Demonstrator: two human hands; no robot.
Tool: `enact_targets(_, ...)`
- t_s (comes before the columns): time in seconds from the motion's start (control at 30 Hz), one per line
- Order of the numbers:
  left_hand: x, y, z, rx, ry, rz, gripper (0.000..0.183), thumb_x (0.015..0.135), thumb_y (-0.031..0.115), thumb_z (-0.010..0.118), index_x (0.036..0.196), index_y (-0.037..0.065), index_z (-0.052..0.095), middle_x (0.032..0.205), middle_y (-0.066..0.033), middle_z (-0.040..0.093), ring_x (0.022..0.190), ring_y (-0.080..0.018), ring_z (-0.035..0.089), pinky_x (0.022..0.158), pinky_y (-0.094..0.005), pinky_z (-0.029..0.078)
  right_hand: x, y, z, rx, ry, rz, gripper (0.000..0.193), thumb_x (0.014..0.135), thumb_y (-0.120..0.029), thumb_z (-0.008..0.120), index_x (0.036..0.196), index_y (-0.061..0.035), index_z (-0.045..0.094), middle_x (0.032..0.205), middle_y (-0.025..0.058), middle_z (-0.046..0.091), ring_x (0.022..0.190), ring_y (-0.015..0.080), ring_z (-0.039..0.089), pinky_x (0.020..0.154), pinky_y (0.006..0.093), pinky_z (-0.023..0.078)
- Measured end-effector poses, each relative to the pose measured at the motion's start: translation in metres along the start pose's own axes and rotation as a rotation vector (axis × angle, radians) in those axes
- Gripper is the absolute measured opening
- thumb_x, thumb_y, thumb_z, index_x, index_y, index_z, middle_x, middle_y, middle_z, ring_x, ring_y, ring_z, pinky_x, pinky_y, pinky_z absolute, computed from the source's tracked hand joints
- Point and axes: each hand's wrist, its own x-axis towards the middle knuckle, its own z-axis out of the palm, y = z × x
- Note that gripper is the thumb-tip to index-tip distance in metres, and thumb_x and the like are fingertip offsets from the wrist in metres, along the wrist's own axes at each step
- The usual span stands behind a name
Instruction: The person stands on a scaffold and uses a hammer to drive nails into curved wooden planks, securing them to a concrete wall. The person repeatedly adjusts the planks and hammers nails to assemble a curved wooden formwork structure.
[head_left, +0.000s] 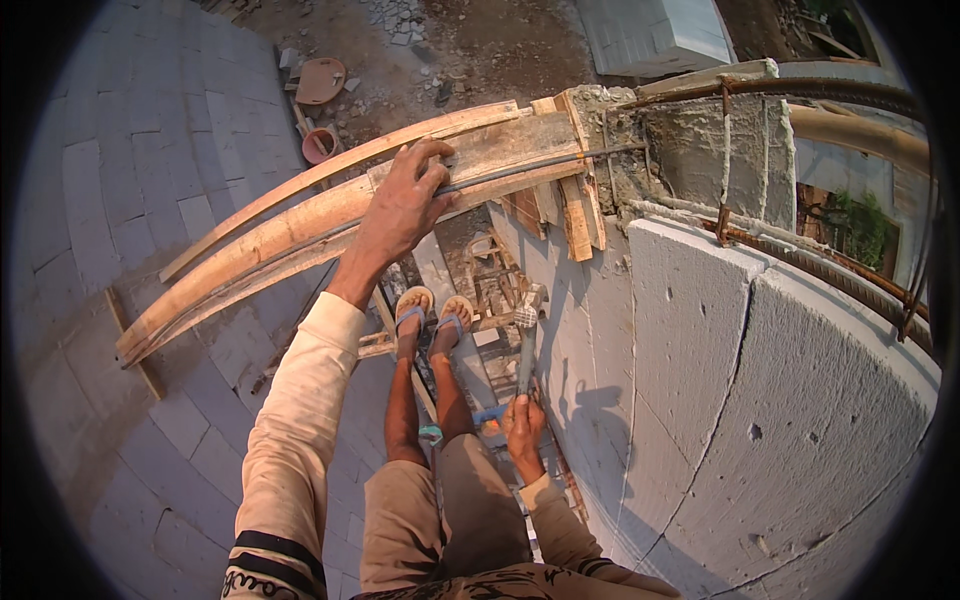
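The hammer (528, 335) is gripped near the person's legs (420, 500) by the right hand (524, 430), its fingers wrapped round the handle, whose lower end is hidden. The left hand (398, 210) is laid, fingers bent, on the wooden boards (515, 143); part of the thin rod (545, 162) is covered by it, and whether the rod is pinched cannot be told. Rusty bars (835, 91) are cut off by the dark rim. Dark lettering is seen on the left sleeve (295, 440), cropped below
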Motion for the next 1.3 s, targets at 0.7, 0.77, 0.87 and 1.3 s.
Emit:
enact_targets(0.7, 0.004, 0.005, -0.005, 0.023, -0.065, -0.065, 0.029, 0.089, 0.015, 0.087, 0.101, 0.003, 0.064, 0.149, -0.0096, 0.055, 0.129, -0.0354, 0.062, 0.102, -0.0494, 0.055, 0.003, 0.005, -0.006, 0.015, 0.011, 0.018, 0.056, 0.116, -0.050, 0.050, 0.076, -0.0102, 0.048, 0.064, -0.0045, 0.038, 0.055, 0.0083, 0.035, 0.051, 0.0312, 0.025)
enact_targets(0.77, 0.004, 0.006, -0.007, 0.018, -0.066, -0.058, 0.031, 0.088, 0.016, 0.087, 0.104, 0.004, 0.064, 0.149, -0.0098, 0.055, 0.131, -0.0358, 0.061, 0.104, -0.0489, 0.055, 0.004, 0.007, -0.007, 0.020, 0.003, 0.017, 0.056, 0.116, -0.050, 0.050, 0.076, -0.0104, 0.048, 0.064, -0.0045, 0.038, 0.055, 0.0082, 0.035, 0.051, 0.0310, 0.025)
enact_targets(0.87, 0.004, 0.006, -0.009, -0.004, -0.078, -0.059, 0.036, 0.088, 0.020, 0.088, 0.111, 0.005, 0.063, 0.151, -0.0102, 0.055, 0.136, -0.0368, 0.059, 0.109, -0.0483, 0.055, 0.004, 0.009, -0.007, 0.029, -0.003, 0.020, 0.056, 0.116, -0.050, 0.050, 0.076, -0.0111, 0.047, 0.064, -0.0046, 0.038, 0.055, 0.0081, 0.035, 0.051, 0.0309, 0.025)
enact_targets(1.3, -0.050, -0.004, -0.030, 0.228, -0.006, -0.161, 0.067, 0.094, 0.037, 0.085, 0.151, 0.016, 0.057, 0.163, -0.0126, 0.045, 0.160, -0.0424, 0.032, 0.132, -0.0602, 0.032, 0.016, 0.095, -0.042, -0.386, 0.033, 0.078, 0.053, 0.117, -0.049, 0.050, 0.080, -0.0104, 0.055, 0.064, -0.0042, 0.043, 0.052, 0.0067, 0.040, 0.047, 0.0300, 0.032)
